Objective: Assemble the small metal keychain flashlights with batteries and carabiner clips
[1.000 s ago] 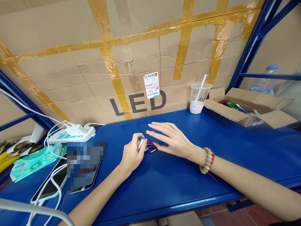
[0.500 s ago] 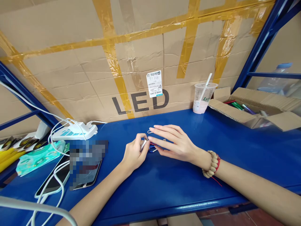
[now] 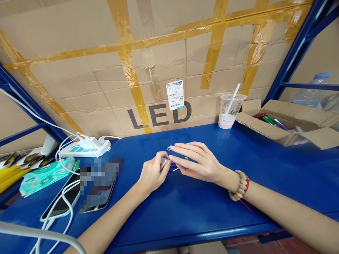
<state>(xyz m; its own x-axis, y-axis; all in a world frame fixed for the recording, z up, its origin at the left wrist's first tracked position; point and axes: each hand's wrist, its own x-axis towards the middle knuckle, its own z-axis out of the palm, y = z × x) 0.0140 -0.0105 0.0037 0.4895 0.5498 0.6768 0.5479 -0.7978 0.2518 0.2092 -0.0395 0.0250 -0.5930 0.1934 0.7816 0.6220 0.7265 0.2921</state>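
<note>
My left hand (image 3: 153,173) is closed round a small silver metal piece (image 3: 164,164), mostly covered by the fingers, so its exact kind is unclear. My right hand (image 3: 200,160) hovers just to the right, palm down with fingers stretched out. Its fingertips come close to the silver piece; whether they touch it I cannot tell. Partly hidden beneath the right fingers lies a small blue carabiner-like clip (image 3: 173,169), with a bit of red beside it. A small silver loop (image 3: 168,148) shows just beyond the right fingertips.
On the blue table (image 3: 201,215), two phones with white cables and a white power strip (image 3: 82,150) lie left, near a teal packet (image 3: 47,176). A cup with a straw (image 3: 229,114) and an open cardboard box (image 3: 278,132) stand back right. A large taped carton (image 3: 106,88) forms the back.
The hands hold almost the same pose. The whole view has shifted very slightly, and the silver piece in my left hand appears a little turned.
</note>
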